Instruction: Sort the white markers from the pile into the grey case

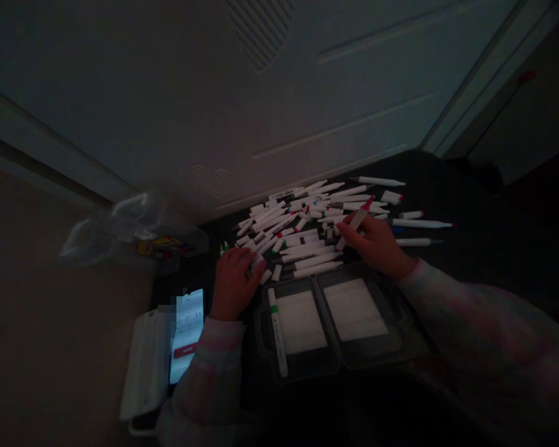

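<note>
The scene is dim. A heap of white markers [307, 214] with coloured caps lies spread on a dark cloth [470, 205]. My right hand [377, 243] is closed on a white marker with a red cap [356, 220], held slanting above the heap. Over the heap's left edge, my left hand [233, 282] is curled around a marker [257, 262]. In front of both hands lies an open clear plastic case [340, 320] with two white-lined halves. One green-banded marker [277, 329] rests in its left half.
A lit phone [186, 332] lies at the left beside a white flat object [144, 366]. A clear plastic bag [121, 233] with a colourful box sits further left on the floor. A white panelled door [284, 112] rises behind the markers.
</note>
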The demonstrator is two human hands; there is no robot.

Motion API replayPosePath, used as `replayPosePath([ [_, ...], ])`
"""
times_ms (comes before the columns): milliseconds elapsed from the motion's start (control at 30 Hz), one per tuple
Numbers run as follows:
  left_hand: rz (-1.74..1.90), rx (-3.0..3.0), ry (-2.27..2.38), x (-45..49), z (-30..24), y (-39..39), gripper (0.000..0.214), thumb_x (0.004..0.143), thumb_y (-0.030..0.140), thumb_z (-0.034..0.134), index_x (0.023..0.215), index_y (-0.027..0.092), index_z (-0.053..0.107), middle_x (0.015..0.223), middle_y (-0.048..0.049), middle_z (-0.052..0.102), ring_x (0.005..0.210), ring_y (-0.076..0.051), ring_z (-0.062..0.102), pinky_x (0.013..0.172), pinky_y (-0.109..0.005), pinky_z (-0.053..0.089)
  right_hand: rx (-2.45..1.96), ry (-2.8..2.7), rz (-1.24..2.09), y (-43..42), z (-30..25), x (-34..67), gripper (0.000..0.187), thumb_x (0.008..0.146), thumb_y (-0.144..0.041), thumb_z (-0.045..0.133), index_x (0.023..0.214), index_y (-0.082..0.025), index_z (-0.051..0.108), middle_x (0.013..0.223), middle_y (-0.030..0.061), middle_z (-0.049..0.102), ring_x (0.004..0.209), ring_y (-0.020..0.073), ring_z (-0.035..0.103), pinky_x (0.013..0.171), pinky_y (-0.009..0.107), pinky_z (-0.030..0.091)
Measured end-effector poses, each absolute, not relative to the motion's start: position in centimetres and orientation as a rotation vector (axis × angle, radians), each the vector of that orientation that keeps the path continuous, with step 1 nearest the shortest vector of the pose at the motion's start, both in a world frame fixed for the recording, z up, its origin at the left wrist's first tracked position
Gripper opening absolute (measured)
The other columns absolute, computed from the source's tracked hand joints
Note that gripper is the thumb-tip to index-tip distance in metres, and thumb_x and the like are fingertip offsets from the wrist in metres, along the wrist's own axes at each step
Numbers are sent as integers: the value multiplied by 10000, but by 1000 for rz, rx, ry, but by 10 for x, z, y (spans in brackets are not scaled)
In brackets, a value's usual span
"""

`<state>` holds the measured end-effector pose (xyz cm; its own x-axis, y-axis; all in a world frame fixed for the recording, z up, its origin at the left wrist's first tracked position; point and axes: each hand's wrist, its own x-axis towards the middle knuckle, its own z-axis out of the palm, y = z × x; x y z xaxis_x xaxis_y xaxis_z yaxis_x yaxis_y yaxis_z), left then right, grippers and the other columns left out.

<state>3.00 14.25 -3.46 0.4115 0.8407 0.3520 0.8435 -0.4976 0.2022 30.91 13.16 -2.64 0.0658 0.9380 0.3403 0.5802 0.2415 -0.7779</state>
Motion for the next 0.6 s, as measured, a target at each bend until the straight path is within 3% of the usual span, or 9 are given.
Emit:
replayPosePath([
  [600, -621, -2640, -1575, 29, -37, 143, 298, 827, 353, 456, 931, 141, 639, 999, -98, 637, 1008, -230, 496, 905, -407, 389, -1451, -1608, 515, 131, -25, 309, 211, 778, -341, 494, 672, -165, 541, 577, 7, 569, 538, 136, 521, 510, 245, 372],
])
